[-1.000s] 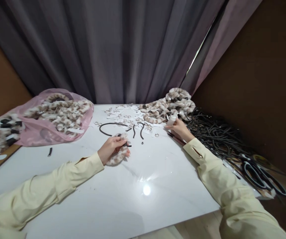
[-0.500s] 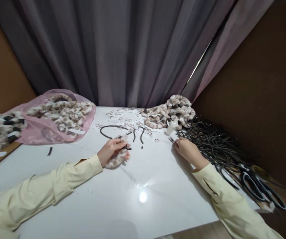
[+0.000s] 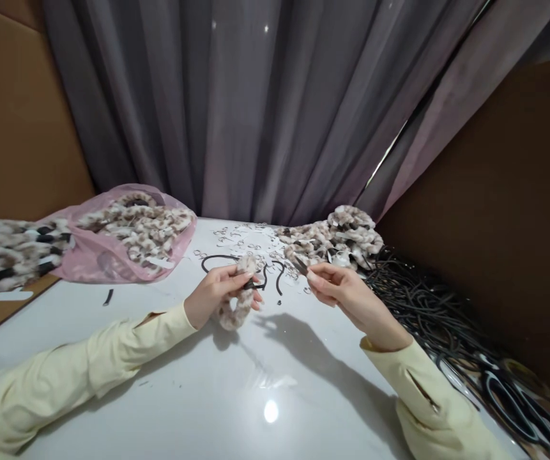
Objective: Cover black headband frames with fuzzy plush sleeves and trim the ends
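Note:
My left hand (image 3: 217, 291) is closed on a fluffy white-and-brown ring (image 3: 234, 314), pinching it at a black section between thumb and fingers. A short black end sticks out from that section toward the right. To its right my right hand (image 3: 335, 287) is raised above the table, its thumb and fingers closed on a small dark pointed tool (image 3: 300, 264). The tool's tip points up and left, apart from the ring; whether it is tweezers or snips I cannot tell. Black cord pieces (image 3: 280, 281) lie behind the ring.
On the left a pink plastic bag (image 3: 112, 271) holds many fluffy rings. More fluffy rings (image 3: 356, 230) are heaped at the back right. Small metal-looking rings (image 3: 227, 236) are scattered on the white table (image 3: 198, 396). Black cords (image 3: 413, 306) and large scissors (image 3: 509, 399) lie at right.
My right hand has lifted off the table with the small pointed tool and moved left toward the fluffy ring. My left hand still holds the ring. The view has tilted up slightly.

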Demonstrator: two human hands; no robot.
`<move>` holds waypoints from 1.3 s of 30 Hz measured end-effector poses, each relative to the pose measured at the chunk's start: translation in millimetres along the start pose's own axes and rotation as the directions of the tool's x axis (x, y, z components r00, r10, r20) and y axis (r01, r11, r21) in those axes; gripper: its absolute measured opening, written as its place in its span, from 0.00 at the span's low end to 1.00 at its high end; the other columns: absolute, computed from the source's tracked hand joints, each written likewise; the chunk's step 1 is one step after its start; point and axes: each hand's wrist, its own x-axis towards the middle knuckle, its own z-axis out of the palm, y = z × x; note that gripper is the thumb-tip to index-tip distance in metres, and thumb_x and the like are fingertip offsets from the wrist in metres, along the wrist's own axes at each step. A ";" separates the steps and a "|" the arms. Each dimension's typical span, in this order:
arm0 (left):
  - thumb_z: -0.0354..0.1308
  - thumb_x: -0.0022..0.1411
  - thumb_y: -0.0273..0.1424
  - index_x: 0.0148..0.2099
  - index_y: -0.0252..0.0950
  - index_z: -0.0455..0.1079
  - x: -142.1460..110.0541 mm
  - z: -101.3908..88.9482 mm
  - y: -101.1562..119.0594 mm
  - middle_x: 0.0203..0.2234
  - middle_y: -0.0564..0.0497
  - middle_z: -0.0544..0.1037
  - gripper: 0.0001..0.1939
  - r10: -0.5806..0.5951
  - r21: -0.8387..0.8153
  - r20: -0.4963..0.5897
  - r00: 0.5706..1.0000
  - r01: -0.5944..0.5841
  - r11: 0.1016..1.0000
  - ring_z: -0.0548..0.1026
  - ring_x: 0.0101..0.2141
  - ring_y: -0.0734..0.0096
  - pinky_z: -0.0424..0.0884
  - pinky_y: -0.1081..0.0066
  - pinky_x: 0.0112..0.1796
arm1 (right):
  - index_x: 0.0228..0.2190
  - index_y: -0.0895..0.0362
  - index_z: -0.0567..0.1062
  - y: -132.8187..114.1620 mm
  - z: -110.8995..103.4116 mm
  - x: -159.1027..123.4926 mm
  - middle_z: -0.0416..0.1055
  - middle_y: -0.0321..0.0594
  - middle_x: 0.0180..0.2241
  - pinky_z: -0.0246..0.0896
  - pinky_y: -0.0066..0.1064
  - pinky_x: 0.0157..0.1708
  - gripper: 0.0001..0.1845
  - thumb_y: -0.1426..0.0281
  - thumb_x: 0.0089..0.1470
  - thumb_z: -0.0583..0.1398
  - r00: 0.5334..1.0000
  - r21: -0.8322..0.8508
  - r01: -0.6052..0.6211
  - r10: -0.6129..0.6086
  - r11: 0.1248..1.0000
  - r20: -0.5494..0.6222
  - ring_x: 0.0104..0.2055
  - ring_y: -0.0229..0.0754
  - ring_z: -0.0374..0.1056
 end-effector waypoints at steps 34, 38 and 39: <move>0.65 0.48 0.38 0.34 0.31 0.66 -11.9 12.7 3.3 0.23 0.46 0.78 0.17 -0.111 -0.143 0.125 0.986 0.128 0.981 0.77 0.24 0.66 0.73 0.73 0.26 | 0.20 0.62 0.73 8.3 34.7 -21.2 0.55 0.32 0.16 0.45 0.25 0.17 0.17 0.60 0.48 0.62 0.988 -0.146 0.132 -0.117 0.980 0.105 0.19 0.30 0.49; 0.65 0.48 0.38 0.34 0.32 0.66 -12.4 15.8 1.7 0.23 0.50 0.77 0.17 -0.078 -0.108 0.086 0.993 0.087 0.990 0.77 0.26 0.66 0.73 0.72 0.27 | 0.20 0.62 0.73 5.2 38.7 -25.4 0.54 0.33 0.17 0.44 0.25 0.18 0.17 0.61 0.50 0.60 0.970 -0.244 0.240 -0.228 0.940 0.079 0.20 0.30 0.48; 0.65 0.49 0.39 0.34 0.32 0.66 -12.5 16.4 1.1 0.24 0.50 0.77 0.17 -0.065 -0.087 0.077 0.995 0.071 0.994 0.77 0.26 0.66 0.73 0.74 0.26 | 0.20 0.62 0.74 4.3 39.8 -26.5 0.54 0.33 0.17 0.44 0.25 0.18 0.17 0.61 0.51 0.60 0.963 -0.269 0.269 -0.259 0.925 0.076 0.20 0.30 0.47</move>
